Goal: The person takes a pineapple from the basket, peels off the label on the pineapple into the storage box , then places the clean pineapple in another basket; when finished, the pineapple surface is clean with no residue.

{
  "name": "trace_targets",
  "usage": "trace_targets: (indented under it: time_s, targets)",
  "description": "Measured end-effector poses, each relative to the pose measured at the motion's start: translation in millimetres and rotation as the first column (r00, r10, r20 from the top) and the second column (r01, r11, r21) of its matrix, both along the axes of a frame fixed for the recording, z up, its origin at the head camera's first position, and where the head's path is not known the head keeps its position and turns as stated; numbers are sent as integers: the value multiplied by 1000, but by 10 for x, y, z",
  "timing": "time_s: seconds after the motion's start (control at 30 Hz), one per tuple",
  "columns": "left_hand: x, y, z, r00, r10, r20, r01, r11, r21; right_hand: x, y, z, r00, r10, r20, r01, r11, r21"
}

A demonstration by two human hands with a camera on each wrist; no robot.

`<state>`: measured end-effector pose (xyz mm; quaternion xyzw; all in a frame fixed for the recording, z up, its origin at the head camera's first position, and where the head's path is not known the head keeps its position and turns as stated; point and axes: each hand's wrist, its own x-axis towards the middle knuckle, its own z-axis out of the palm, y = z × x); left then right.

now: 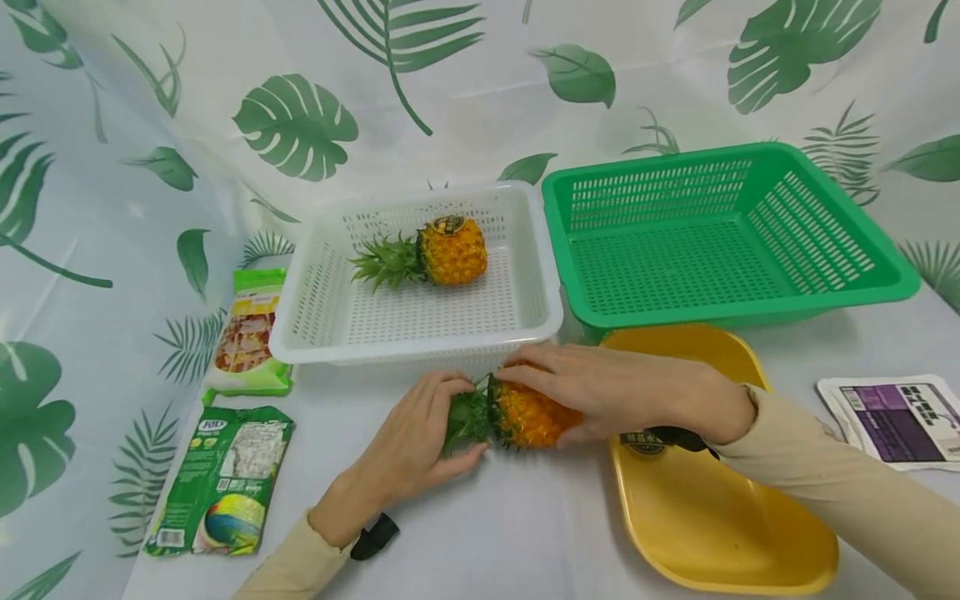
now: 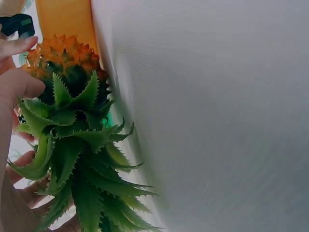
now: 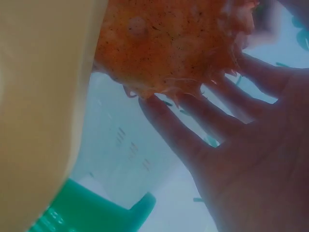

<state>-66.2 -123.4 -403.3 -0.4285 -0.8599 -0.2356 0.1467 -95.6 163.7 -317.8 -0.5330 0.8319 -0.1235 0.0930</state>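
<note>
A small orange pineapple (image 1: 531, 417) with a green leafy crown lies on its side over the table, its crown toward the left. My right hand (image 1: 611, 387) grips the fruit's body from above, fingers over the far side and thumb on the near side. The left hand (image 1: 412, 442) holds the crown, its fingers behind the leaves and its thumb in front. In the left wrist view the spiky crown (image 2: 82, 150) fills the left side, partly hiding the fingers. The pineapple's underside (image 3: 164, 48) appears in the right wrist view, with the right fingertips against its edge.
A white basket (image 1: 412, 346) behind holds another pineapple (image 1: 453, 254). Beside it stands a green basket (image 1: 750, 308). A yellow basin (image 1: 705, 521) lies under my right forearm. Two packets, one green (image 1: 225, 479) and one clear-fronted (image 1: 251, 342), lie left; a purple-labelled pack (image 1: 896, 421) lies right.
</note>
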Motion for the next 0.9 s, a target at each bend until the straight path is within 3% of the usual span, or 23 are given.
trace_targets:
  time_s: [0.33, 0.5, 0.9]
  targets:
    - [-14, -36, 15, 999, -2, 45, 3, 1000, -14, -34, -54, -38, 989, -35, 146, 40, 999, -30]
    - [-20, -46, 5, 999, -2, 51, 2, 1000, -6, -38, -72, -49, 983, -57, 175, 59, 998, -6]
    - [-30, -49, 2, 999, -3, 47, 3, 1000, 4, -26, -78, -108, 995, -15, 97, 19, 999, -43]
